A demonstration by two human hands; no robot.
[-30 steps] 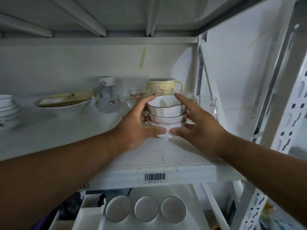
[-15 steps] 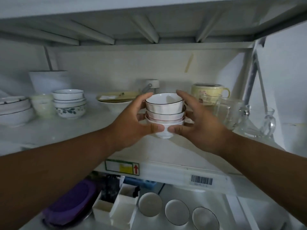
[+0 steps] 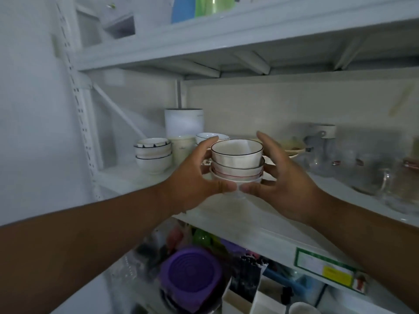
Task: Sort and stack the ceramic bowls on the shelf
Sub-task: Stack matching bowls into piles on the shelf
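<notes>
Carried leftward along the shelf (image 3: 260,225) since a moment ago, the stack of bowls (image 3: 237,165) now sits in mid-air near the left-hand crockery. Left hand (image 3: 195,177) and right hand (image 3: 283,180) are clamped on its two sides, thumbs nearly meeting under the bottom bowl, whose foot is hidden. Another bowl pile (image 3: 153,156) stands far left; bare shelf lies between. Glassware (image 3: 371,168) on the right is blurred.

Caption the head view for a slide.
Both hands, left hand and right hand, hold a stack of bowls above the shelf.
</notes>
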